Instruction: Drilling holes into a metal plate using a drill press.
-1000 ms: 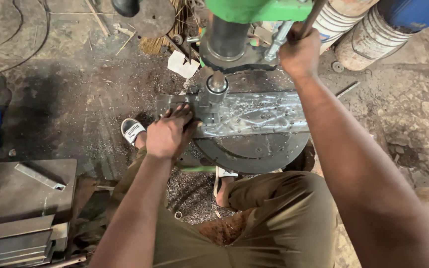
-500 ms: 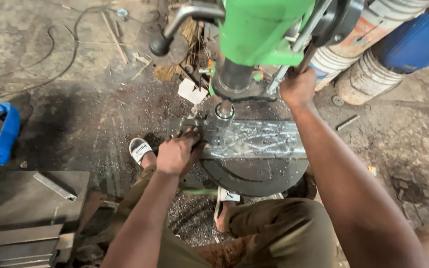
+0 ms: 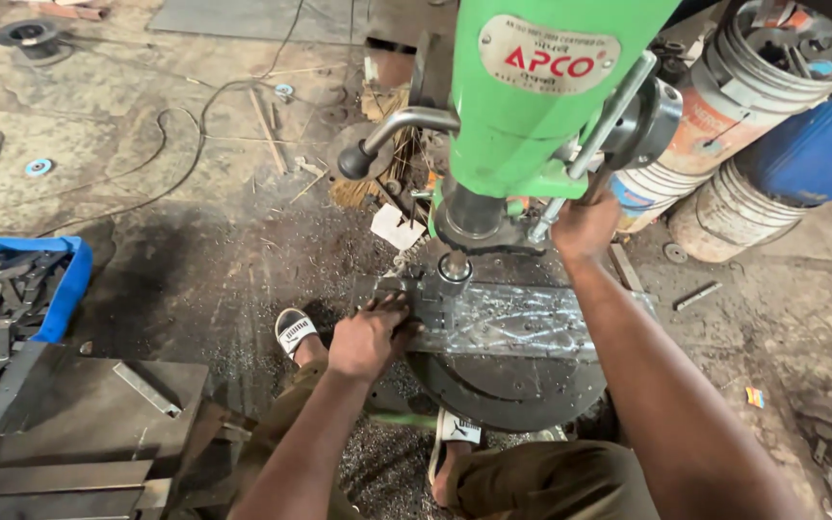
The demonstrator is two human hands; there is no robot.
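Observation:
A green drill press (image 3: pixel 532 106) stands over a round dark table (image 3: pixel 512 385). A flat scratched steel plate (image 3: pixel 522 323) lies across that table under the drill chuck (image 3: pixel 453 270). My left hand (image 3: pixel 370 335) presses on a small metal piece at the plate's left end, just left of the chuck. My right hand (image 3: pixel 585 226) is closed around one of the press's feed lever rods (image 3: pixel 604 125), on the machine's right side. Another lever with a black knob (image 3: pixel 353 159) sticks out to the left.
A blue crate (image 3: pixel 62 289) of metal strips sits at the left. Dark steel sheets (image 3: pixel 69 414) with a loose bar lie at the bottom left. Drums (image 3: pixel 743 96) and a blue canister (image 3: pixel 816 149) stand at the right. Cables and swarf cover the floor. My sandalled feet (image 3: pixel 293 332) flank the base.
The view has tilted up, so the green machine head now fills the top. Both hands keep their hold; the left stays on the plate, the right on the lever.

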